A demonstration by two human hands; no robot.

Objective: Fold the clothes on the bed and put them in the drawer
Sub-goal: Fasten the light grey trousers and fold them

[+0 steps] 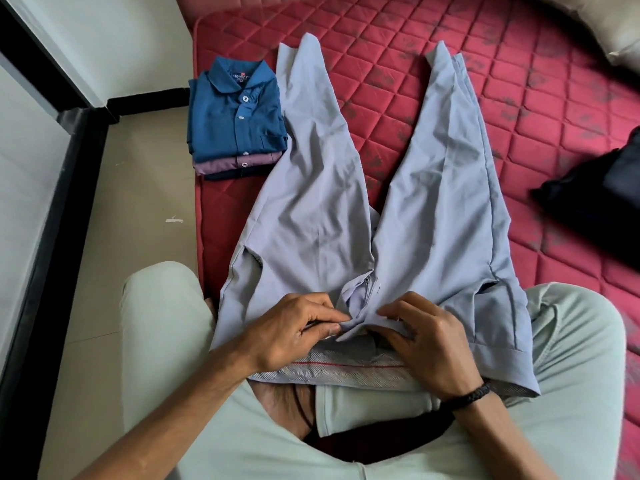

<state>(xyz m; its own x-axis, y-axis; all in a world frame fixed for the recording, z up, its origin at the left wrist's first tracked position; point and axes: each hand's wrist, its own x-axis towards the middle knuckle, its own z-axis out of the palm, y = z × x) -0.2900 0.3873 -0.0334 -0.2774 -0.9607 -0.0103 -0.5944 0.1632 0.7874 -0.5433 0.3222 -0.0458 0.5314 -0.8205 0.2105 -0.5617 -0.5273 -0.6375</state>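
Light grey trousers (346, 188) lie spread flat on the red quilted mattress (433, 81), legs pointing away and waistband over my lap. The fly is open with its zip showing. My left hand (298, 330) pinches the left flap of the waistband at the fly. My right hand (426, 337), with a black braided band on its wrist, pinches the right flap. A stack of folded shirts (237, 123), blue on top, then mauve and dark navy, sits at the mattress's left edge.
A dark garment (599, 192) lies crumpled at the right of the mattress. A pale pillow (609, 26) shows at the top right corner. Beige floor (138, 188) and a black-framed panel (65, 188) lie to the left. My legs in pale trousers are crossed on the mattress.
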